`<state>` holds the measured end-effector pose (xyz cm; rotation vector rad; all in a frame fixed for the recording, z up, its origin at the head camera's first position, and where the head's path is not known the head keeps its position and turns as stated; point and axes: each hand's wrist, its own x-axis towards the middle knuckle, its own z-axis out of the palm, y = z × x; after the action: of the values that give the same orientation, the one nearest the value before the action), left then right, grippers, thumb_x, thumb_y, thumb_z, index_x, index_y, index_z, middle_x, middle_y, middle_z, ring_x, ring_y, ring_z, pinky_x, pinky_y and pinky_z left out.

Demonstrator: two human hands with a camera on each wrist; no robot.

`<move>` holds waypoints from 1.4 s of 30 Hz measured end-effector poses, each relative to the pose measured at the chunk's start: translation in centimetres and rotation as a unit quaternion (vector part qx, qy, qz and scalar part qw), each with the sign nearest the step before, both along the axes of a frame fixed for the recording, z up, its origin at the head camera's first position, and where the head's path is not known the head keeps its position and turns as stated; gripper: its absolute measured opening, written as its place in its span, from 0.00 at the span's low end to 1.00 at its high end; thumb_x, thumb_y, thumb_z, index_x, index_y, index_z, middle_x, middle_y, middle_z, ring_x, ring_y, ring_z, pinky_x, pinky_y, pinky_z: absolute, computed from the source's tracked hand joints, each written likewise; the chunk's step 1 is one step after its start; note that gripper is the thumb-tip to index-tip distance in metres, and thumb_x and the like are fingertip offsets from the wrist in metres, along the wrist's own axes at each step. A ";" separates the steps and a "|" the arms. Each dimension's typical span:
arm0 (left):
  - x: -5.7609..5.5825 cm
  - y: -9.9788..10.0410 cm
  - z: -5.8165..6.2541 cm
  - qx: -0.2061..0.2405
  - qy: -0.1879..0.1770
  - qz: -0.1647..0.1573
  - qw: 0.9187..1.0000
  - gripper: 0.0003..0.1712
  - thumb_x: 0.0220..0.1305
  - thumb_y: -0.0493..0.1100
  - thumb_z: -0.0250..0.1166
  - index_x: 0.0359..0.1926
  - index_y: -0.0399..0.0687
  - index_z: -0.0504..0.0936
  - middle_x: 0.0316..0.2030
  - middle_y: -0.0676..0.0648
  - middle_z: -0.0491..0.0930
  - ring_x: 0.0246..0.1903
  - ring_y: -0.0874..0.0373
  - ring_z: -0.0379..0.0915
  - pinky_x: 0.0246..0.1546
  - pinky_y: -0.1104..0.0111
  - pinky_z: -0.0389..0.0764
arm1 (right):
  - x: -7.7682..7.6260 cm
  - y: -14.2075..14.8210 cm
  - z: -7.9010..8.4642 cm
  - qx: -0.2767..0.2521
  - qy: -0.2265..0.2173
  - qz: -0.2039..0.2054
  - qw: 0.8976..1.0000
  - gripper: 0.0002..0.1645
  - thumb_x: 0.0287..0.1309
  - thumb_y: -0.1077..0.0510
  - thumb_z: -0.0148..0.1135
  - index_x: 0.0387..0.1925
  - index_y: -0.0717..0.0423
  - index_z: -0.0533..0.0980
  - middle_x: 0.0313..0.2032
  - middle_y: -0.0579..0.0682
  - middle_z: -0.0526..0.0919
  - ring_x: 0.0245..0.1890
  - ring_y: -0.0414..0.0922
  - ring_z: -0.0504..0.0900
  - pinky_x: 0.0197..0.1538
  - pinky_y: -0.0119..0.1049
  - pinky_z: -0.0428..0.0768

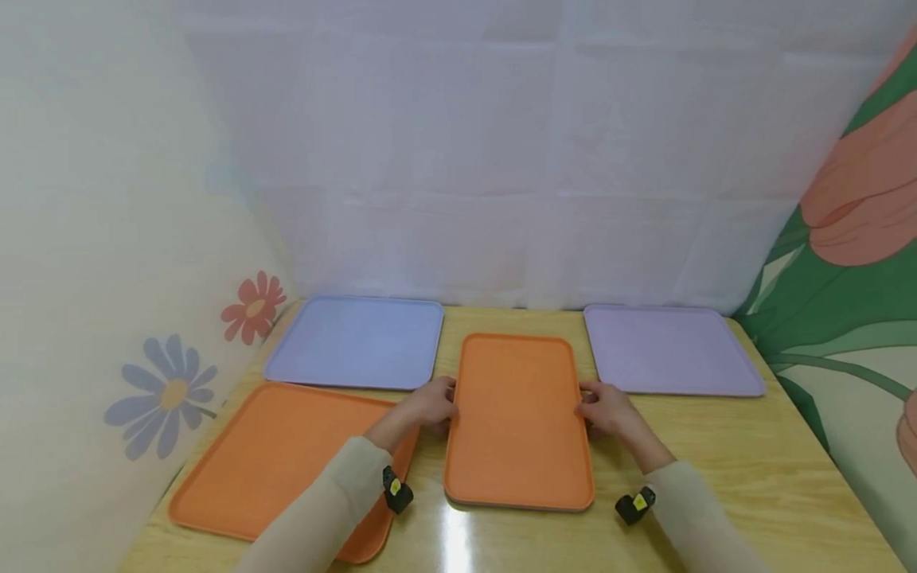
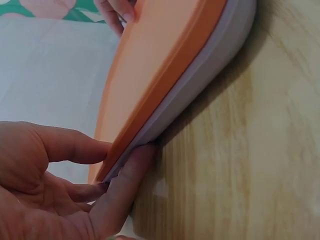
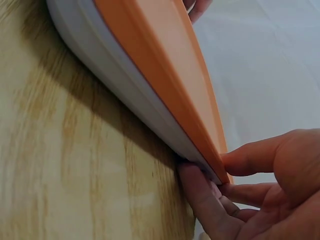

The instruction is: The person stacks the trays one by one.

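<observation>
In the middle of the table lies an upright-oriented orange tray (image 1: pixel 519 422), with a pale lavender-grey tray (image 2: pixel 195 75) stacked beneath it. My left hand (image 1: pixel 433 403) grips the left edge of this stack, one digit on the orange rim and others under the pale tray. On the opposite edge, my right hand (image 1: pixel 607 407) holds the stack in a mirrored pinch. The right wrist view shows the fingers (image 3: pixel 202 200) tucked low against the pale layer (image 3: pixel 120 75), close to the table. Both rims run closely together along the side.
A larger-looking orange tray (image 1: pixel 286 454) lies at the left front, partly behind my left forearm. Behind it sits a light blue tray (image 1: pixel 365 338). A lavender tray (image 1: pixel 669 350) lies at the back right of the wooden table (image 1: pixel 745 469). White cloth (image 1: pixel 458 159) hangs behind.
</observation>
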<state>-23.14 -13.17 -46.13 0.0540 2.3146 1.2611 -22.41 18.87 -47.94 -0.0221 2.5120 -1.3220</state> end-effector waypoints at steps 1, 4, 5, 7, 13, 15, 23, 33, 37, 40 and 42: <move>-0.1 -0.1 0.0 0.010 -0.007 0.001 1.000 0.38 0.60 0.24 0.58 0.71 0.24 0.57 0.55 0.30 0.75 0.48 0.40 0.80 0.37 0.52 0.87 | 0.0 0.0 -0.1 -0.005 -0.004 0.000 1.000 0.34 0.63 0.66 0.59 0.69 0.73 0.64 0.47 0.67 0.82 0.38 0.52 0.85 0.34 0.45 0.87; -0.3 -0.3 -0.2 0.035 -0.025 0.006 0.999 0.40 0.57 0.24 0.58 0.72 0.24 0.55 0.54 0.30 0.74 0.46 0.39 0.80 0.37 0.51 0.87 | -0.2 0.2 -0.4 -0.028 -0.016 -0.006 0.999 0.35 0.63 0.66 0.59 0.70 0.73 0.63 0.47 0.67 0.82 0.37 0.50 0.85 0.34 0.45 0.87; -0.4 -0.4 -0.3 0.039 -0.029 0.009 0.999 0.41 0.57 0.23 0.58 0.72 0.24 0.55 0.54 0.30 0.74 0.46 0.40 0.80 0.37 0.51 0.87 | -0.2 0.3 -0.4 -0.035 -0.020 -0.007 0.999 0.35 0.63 0.66 0.59 0.70 0.73 0.63 0.47 0.67 0.82 0.36 0.49 0.85 0.34 0.45 0.87; -0.5 -0.4 -0.4 0.045 -0.034 0.014 0.998 0.41 0.56 0.23 0.58 0.71 0.25 0.56 0.53 0.31 0.74 0.44 0.41 0.81 0.37 0.51 0.87 | -0.3 0.5 -0.6 -0.054 -0.026 -0.008 0.998 0.36 0.63 0.67 0.59 0.70 0.73 0.62 0.46 0.66 0.82 0.34 0.47 0.84 0.33 0.44 0.87; -0.3 -0.2 -0.4 0.066 -0.045 0.031 0.996 0.42 0.53 0.22 0.57 0.70 0.26 0.56 0.51 0.33 0.72 0.40 0.40 0.81 0.37 0.49 0.87 | 0.2 1.4 -0.5 -0.113 -0.037 -0.006 0.993 0.37 0.62 0.67 0.61 0.70 0.75 0.61 0.40 0.60 0.84 0.30 0.43 0.82 0.32 0.40 0.86; -0.2 -0.2 -0.3 0.068 -0.045 0.030 0.996 0.41 0.53 0.22 0.57 0.70 0.26 0.56 0.49 0.34 0.71 0.39 0.41 0.81 0.37 0.49 0.86 | 0.4 1.9 -0.3 -0.124 -0.035 -0.004 0.992 0.36 0.63 0.66 0.60 0.69 0.76 0.61 0.40 0.60 0.84 0.31 0.44 0.83 0.33 0.40 0.87; -0.3 -0.3 -0.2 0.066 -0.047 0.034 0.996 0.39 0.56 0.24 0.56 0.70 0.29 0.57 0.49 0.35 0.70 0.37 0.42 0.82 0.36 0.49 0.86 | 0.7 6.0 1.8 -0.098 0.009 0.004 0.995 0.32 0.68 0.64 0.58 0.66 0.80 0.62 0.49 0.70 0.81 0.42 0.48 0.85 0.46 0.45 0.87; -0.5 -0.3 -0.7 0.075 -0.047 0.041 0.995 0.39 0.54 0.24 0.56 0.68 0.29 0.56 0.46 0.36 0.70 0.34 0.43 0.81 0.33 0.49 0.86 | 0.7 10.8 3.0 -0.012 0.052 0.007 0.999 0.34 0.72 0.58 0.56 0.70 0.77 0.60 0.61 0.76 0.70 0.55 0.62 0.79 0.52 0.46 0.85; -0.5 -0.2 -0.8 0.065 -0.046 0.035 0.996 0.39 0.55 0.25 0.57 0.69 0.29 0.56 0.47 0.36 0.70 0.35 0.43 0.82 0.33 0.50 0.87 | 0.6 12.8 3.5 0.050 0.089 0.021 0.995 0.35 0.72 0.57 0.57 0.69 0.77 0.60 0.64 0.78 0.67 0.58 0.69 0.76 0.52 0.50 0.83; -0.4 -0.3 -0.7 0.066 -0.049 0.034 0.996 0.39 0.56 0.26 0.57 0.70 0.29 0.56 0.49 0.35 0.69 0.38 0.43 0.81 0.34 0.50 0.87 | 0.1 14.3 3.7 0.091 0.104 0.023 0.990 0.36 0.72 0.56 0.57 0.69 0.77 0.59 0.65 0.78 0.65 0.61 0.72 0.72 0.55 0.56 0.81; -0.4 -0.3 -0.7 0.067 -0.050 0.036 0.996 0.40 0.56 0.26 0.58 0.70 0.30 0.56 0.49 0.36 0.69 0.39 0.43 0.80 0.34 0.50 0.87 | -0.3 15.4 3.8 0.110 0.112 0.023 0.987 0.36 0.72 0.56 0.57 0.69 0.78 0.59 0.66 0.80 0.63 0.62 0.75 0.69 0.56 0.60 0.79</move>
<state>-23.50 -13.51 -46.80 -0.0467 2.1614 1.4209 -22.71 34.25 -44.10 -0.1889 2.8137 -1.0698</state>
